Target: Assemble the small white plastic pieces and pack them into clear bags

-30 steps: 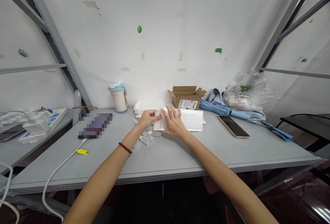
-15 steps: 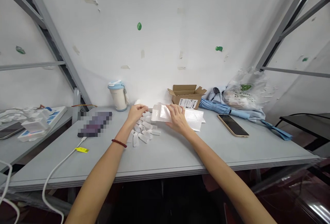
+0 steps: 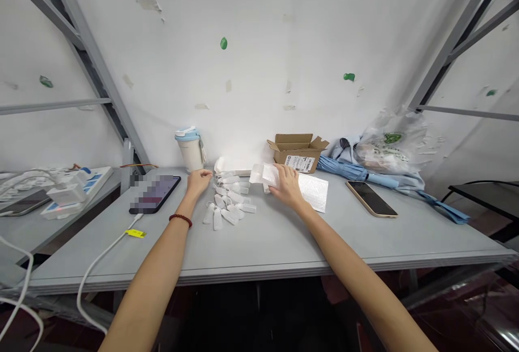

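Note:
My right hand (image 3: 287, 185) is closed around a crinkled, whitish bubble-wrap pouch (image 3: 314, 192), its flap (image 3: 257, 173) sticking out to the left of the fingers. My left hand (image 3: 198, 181) is low over the table beside the tumbler, fingers curled together. Whatever it may hold is hidden. Just right of it lies a loose pile of small translucent white plastic pieces (image 3: 229, 213), paddle-shaped with thin loops. Behind the pile, against the wall, rests a long white object (image 3: 221, 165) whose kind I cannot make out.
A white tumbler with a blue lid (image 3: 190, 149) stands behind my left hand. Left of it a phone (image 3: 166, 192) lies on a cable. An open cardboard box (image 3: 298, 152), a folded blue umbrella (image 3: 357, 171), a plastic bag (image 3: 391, 144) and another phone (image 3: 371, 199) are to the right.
My left hand has moved left, away from the pile and the pouch, uncovering the upper pieces. My right hand keeps the pouch and has shifted slightly right in view.

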`<action>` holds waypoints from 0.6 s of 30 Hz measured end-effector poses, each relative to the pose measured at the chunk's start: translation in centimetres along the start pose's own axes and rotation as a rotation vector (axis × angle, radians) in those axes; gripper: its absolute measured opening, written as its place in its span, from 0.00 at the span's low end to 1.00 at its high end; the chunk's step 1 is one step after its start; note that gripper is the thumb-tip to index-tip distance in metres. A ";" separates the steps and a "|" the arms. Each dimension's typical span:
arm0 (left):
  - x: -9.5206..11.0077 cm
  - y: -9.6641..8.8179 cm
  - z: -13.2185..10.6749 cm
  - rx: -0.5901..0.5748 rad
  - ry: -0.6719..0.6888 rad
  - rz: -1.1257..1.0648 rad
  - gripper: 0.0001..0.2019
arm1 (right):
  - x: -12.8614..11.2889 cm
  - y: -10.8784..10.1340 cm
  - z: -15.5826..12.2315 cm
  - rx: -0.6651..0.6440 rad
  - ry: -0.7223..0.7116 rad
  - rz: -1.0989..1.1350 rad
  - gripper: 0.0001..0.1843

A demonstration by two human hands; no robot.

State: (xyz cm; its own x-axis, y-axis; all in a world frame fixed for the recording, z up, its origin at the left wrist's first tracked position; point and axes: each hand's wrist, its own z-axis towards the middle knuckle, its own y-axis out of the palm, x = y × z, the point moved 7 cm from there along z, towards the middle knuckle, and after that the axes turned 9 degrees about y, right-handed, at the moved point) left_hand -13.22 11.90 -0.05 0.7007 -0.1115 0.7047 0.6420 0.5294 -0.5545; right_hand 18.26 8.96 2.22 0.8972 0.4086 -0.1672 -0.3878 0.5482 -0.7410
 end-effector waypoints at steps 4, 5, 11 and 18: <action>-0.2 0.7 -0.1 -0.046 0.016 0.020 0.13 | -0.1 0.0 0.0 -0.008 0.013 0.061 0.32; -0.2 0.9 -0.2 -0.058 0.023 0.021 0.14 | -0.1 0.0 -0.1 -0.009 0.013 0.066 0.32; 0.5 1.7 -0.1 -0.090 0.149 -0.075 0.14 | -0.2 0.2 -0.1 -0.012 0.017 0.024 0.31; 1.5 1.1 -0.4 -0.095 0.109 0.103 0.21 | -0.2 0.2 -0.2 -0.017 0.019 0.053 0.27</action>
State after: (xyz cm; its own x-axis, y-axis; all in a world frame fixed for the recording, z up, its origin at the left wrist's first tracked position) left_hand -11.39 11.97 0.22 0.7906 -0.1544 0.5925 0.5880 0.4612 -0.6645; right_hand 18.02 8.87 2.01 0.8795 0.4225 -0.2191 -0.4314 0.5133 -0.7419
